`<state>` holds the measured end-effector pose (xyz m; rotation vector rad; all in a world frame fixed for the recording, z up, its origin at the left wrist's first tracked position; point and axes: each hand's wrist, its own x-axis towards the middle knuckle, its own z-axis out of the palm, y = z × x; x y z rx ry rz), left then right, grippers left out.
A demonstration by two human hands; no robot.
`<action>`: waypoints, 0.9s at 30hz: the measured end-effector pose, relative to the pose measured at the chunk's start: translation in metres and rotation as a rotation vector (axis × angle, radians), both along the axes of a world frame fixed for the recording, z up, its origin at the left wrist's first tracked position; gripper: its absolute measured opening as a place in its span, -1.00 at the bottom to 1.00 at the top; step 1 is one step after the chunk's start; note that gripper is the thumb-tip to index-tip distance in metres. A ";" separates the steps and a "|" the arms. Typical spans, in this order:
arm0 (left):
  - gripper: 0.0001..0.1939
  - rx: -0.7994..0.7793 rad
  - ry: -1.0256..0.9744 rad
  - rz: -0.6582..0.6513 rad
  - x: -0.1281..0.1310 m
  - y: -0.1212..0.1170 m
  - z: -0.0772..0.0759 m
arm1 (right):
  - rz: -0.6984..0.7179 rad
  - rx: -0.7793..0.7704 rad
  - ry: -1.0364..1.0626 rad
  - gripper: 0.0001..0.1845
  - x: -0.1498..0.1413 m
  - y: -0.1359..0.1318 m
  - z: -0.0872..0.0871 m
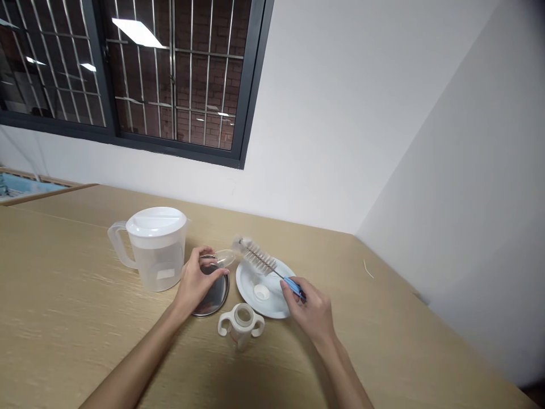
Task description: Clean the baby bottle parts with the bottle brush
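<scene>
My right hand [313,307] grips the blue handle of a bottle brush [259,257], whose white bristles point up and left above a pale blue plate [247,295]. In my left hand [198,281], between thumb and fingers, is a clear dome-shaped cap [225,258], close to the brush's tip. Under that hand lies a round, shiny dark metal dish [215,296], partly covered by the fingers. A small white ring-like part [261,292] rests on the plate. Nearer to me stands an uncapped baby bottle [242,326] with two cream handles.
A translucent plastic jug [159,261] with a white lid stands left of my left hand, its handle facing left. A thin pale strip [368,269] lies at the right of the wooden table [340,352]. A wall and barred window [179,74] rise behind.
</scene>
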<state>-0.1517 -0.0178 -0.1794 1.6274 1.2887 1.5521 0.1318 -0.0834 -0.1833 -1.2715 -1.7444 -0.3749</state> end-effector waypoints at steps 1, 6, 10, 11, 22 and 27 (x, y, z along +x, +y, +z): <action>-0.35 -0.002 0.004 0.001 0.000 0.000 0.000 | 0.018 -0.008 -0.009 -0.80 -0.001 0.000 0.000; -0.36 0.001 0.026 0.017 -0.001 0.002 -0.001 | -0.020 -0.017 -0.019 -0.78 -0.001 0.002 -0.002; -0.37 0.009 0.047 0.024 -0.001 0.003 -0.003 | -0.049 0.016 -0.004 -0.76 0.000 0.002 -0.001; -0.38 0.009 0.052 0.023 -0.001 0.003 -0.003 | -0.035 0.017 0.001 -0.77 0.000 0.001 -0.001; -0.41 -0.046 -0.111 -0.033 0.003 0.000 0.003 | -0.032 0.011 -0.008 -0.75 -0.001 0.001 0.001; -0.42 -0.094 -0.338 -0.160 0.003 0.004 0.002 | 0.023 0.030 0.025 -0.77 -0.003 -0.001 0.002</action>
